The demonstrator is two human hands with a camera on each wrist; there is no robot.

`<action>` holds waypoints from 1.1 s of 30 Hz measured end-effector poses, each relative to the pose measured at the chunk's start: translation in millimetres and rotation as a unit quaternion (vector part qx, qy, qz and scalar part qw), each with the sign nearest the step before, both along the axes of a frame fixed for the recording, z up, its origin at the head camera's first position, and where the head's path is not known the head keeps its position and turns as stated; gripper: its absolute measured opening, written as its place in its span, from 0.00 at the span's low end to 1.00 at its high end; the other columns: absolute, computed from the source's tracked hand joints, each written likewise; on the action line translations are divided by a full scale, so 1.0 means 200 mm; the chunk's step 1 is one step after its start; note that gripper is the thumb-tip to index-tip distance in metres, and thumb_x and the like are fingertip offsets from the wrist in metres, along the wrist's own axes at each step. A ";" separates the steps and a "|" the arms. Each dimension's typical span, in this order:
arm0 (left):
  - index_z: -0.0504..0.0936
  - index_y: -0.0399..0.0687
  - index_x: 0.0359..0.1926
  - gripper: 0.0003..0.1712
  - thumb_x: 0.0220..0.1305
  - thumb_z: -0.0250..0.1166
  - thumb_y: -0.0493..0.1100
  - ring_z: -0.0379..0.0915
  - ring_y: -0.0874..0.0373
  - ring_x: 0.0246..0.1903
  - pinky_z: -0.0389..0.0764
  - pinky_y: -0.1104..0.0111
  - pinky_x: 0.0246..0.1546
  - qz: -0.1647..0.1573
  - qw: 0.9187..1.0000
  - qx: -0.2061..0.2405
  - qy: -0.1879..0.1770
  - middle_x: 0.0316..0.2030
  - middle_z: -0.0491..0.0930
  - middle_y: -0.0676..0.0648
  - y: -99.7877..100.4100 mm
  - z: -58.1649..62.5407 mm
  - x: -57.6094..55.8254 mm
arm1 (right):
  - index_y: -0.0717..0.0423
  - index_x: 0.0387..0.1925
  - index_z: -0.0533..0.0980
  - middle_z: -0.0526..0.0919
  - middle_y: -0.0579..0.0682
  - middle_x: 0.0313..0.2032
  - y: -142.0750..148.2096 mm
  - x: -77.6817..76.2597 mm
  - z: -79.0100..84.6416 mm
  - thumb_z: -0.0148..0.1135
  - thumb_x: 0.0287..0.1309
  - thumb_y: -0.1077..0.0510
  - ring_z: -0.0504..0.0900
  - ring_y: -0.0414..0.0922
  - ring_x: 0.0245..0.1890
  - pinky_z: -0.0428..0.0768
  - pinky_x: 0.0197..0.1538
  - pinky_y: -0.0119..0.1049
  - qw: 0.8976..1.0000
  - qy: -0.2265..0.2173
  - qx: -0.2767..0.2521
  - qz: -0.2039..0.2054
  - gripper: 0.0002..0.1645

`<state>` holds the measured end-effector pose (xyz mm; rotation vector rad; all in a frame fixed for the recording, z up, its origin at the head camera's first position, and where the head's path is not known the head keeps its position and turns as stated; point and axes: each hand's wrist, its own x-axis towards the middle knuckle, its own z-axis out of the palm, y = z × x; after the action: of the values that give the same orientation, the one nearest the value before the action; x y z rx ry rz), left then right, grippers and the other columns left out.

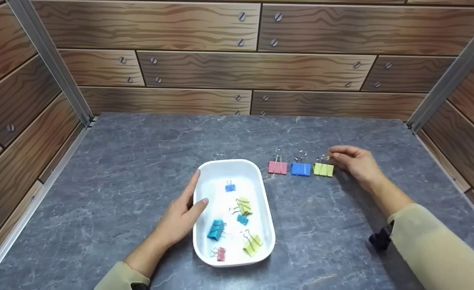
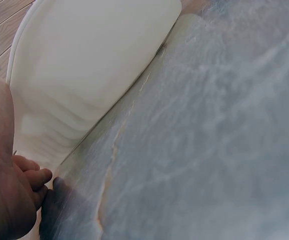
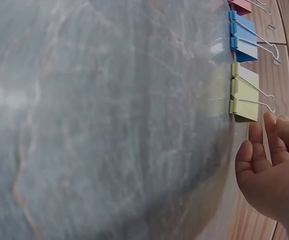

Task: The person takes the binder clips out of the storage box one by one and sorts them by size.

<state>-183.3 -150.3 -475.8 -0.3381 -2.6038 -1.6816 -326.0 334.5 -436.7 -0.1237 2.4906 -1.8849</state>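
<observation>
My left hand (image 1: 178, 219) holds the white tray (image 1: 267, 217) by its left side, thumb over the rim and fingers along the outer wall. Inside lie several binder clips: a small blue one (image 1: 230, 187), two yellow-green, two teal and a small pink one (image 1: 221, 254). Right of the tray, three larger clips stand in a row with wire handles up: pink (image 1: 277, 168), blue (image 1: 301, 169) and yellow-green (image 3: 245, 92). My right hand (image 1: 357, 165) is beside the yellow-green one, fingertips (image 3: 269, 118) right at its handle end, both handle loops showing free of the fingers.
The dark grey marbled tabletop (image 1: 132, 161) spreads around the tray. Wood-patterned panels (image 1: 196, 68) close off the back and both sides, with metal posts (image 1: 56, 64) at the corners. A dark band (image 1: 381, 238) hangs at the right cuff.
</observation>
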 end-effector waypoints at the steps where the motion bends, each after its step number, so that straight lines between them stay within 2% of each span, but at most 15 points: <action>1: 0.49 0.69 0.86 0.43 0.81 0.60 0.51 0.53 0.52 0.79 0.58 0.54 0.77 0.000 1.000 -0.001 -0.001 0.83 0.52 0.52 0.00 0.00 0.00 | 0.75 0.64 0.76 0.91 0.37 0.44 0.00 0.00 0.01 0.61 0.77 0.62 0.88 0.33 0.46 0.84 0.50 0.29 1.000 0.009 0.009 -0.003 0.22; 7: 0.49 0.69 0.86 0.43 0.80 0.60 0.52 0.54 0.52 0.79 0.60 0.53 0.76 0.003 1.000 -0.003 -0.001 0.82 0.53 0.52 0.00 0.00 0.00 | 0.63 0.61 0.81 0.91 0.38 0.47 -0.01 0.03 0.09 0.62 0.78 0.57 0.86 0.32 0.46 0.82 0.52 0.30 0.998 0.043 0.052 -0.015 0.18; 12: 0.49 0.69 0.86 0.43 0.81 0.60 0.52 0.53 0.53 0.79 0.58 0.54 0.77 0.002 1.000 0.000 -0.003 0.83 0.52 0.52 0.00 0.00 0.00 | 0.71 0.61 0.79 0.91 0.41 0.45 -0.15 0.08 0.18 0.64 0.77 0.57 0.87 0.34 0.46 0.83 0.52 0.29 0.995 0.082 0.059 0.004 0.22; 15: 0.48 0.69 0.86 0.43 0.81 0.60 0.52 0.53 0.53 0.79 0.59 0.53 0.77 0.002 1.000 0.001 -0.006 0.83 0.52 0.52 0.00 0.00 0.00 | 0.71 0.61 0.79 0.91 0.48 0.46 -0.27 0.14 0.23 0.65 0.76 0.59 0.88 0.38 0.47 0.83 0.55 0.30 0.994 0.094 0.048 0.038 0.21; 20: 0.48 0.68 0.86 0.43 0.81 0.59 0.53 0.55 0.52 0.79 0.64 0.52 0.75 -0.001 1.000 0.002 -0.007 0.82 0.53 0.50 0.01 0.00 0.00 | 0.67 0.57 0.82 0.89 0.60 0.49 -0.47 0.23 0.29 0.67 0.73 0.61 0.89 0.46 0.50 0.83 0.57 0.34 0.991 0.090 0.034 0.096 0.17; 26: 0.48 0.68 0.86 0.43 0.81 0.59 0.53 0.57 0.49 0.78 0.66 0.51 0.73 0.001 1.000 -0.003 -0.003 0.82 0.54 0.49 0.01 0.00 0.00 | 0.66 0.51 0.86 0.89 0.61 0.47 -0.68 0.32 0.31 0.70 0.69 0.64 0.88 0.47 0.45 0.85 0.51 0.36 0.978 0.110 0.020 0.174 0.12; 30: 0.48 0.68 0.86 0.43 0.81 0.59 0.52 0.57 0.50 0.78 0.65 0.52 0.74 0.000 1.000 0.000 0.001 0.82 0.53 0.49 0.01 -0.01 0.00 | 0.69 0.51 0.85 0.89 0.60 0.46 -0.78 0.36 0.29 0.69 0.69 0.66 0.89 0.51 0.45 0.87 0.50 0.38 0.964 0.114 0.015 0.239 0.12; 33: 0.49 0.67 0.87 0.43 0.81 0.60 0.51 0.55 0.49 0.79 0.62 0.51 0.75 -0.001 1.000 0.001 0.007 0.83 0.53 0.48 0.00 -0.01 0.00 | 0.66 0.51 0.85 0.90 0.58 0.46 -0.86 0.40 0.28 0.69 0.68 0.66 0.88 0.51 0.45 0.87 0.50 0.38 0.954 0.111 0.022 0.277 0.12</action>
<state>-183.5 -149.6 -477.3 -0.3524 -2.5925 -1.6760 -246.6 163.2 -381.7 -0.9680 2.2748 -1.6423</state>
